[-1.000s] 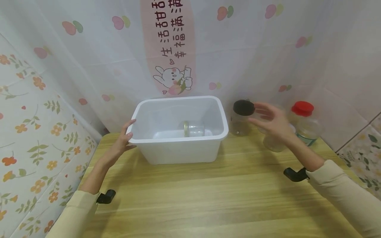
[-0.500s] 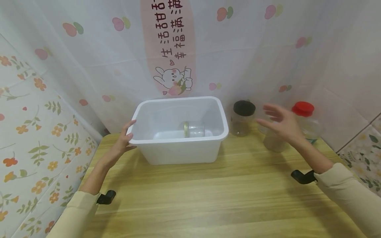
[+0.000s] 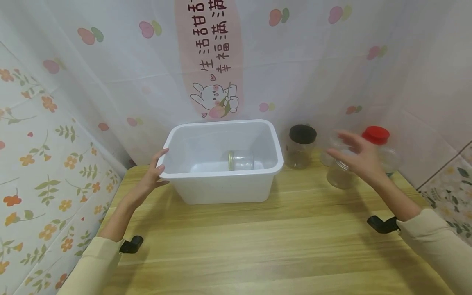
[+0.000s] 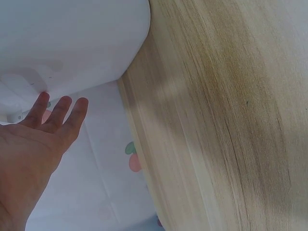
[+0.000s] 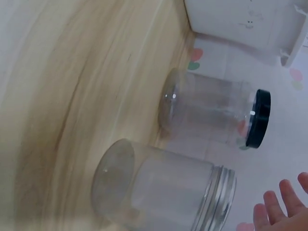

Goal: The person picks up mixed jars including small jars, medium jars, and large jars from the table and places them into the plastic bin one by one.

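A white plastic tub (image 3: 223, 186) stands at the back of the wooden table, with a clear jar (image 3: 242, 160) lying inside, its gold-coloured lid to the left. My left hand (image 3: 149, 176) holds the tub's left rim; in the left wrist view several fingers (image 4: 57, 111) extend beside its outer wall. My right hand (image 3: 363, 157), slightly blurred, hovers with parted fingers above and behind an upright clear jar (image 3: 341, 178) with a screw-thread neck. No contact with that jar is visible. In the right wrist view the same jar (image 5: 163, 187) appears beside the fingertips.
A clear jar with a black lid (image 3: 301, 149) stands right of the tub. Another clear container (image 3: 326, 157) is partly hidden behind the lidless jar. Behind my right hand stands a red-capped clear jar (image 3: 376, 135). Patterned curtain (image 3: 155, 94) hangs around the table's back and sides.
My right hand has moved right, away from the black-lidded jar, to over the lidless jar. My left hand and the tub have stayed in place.
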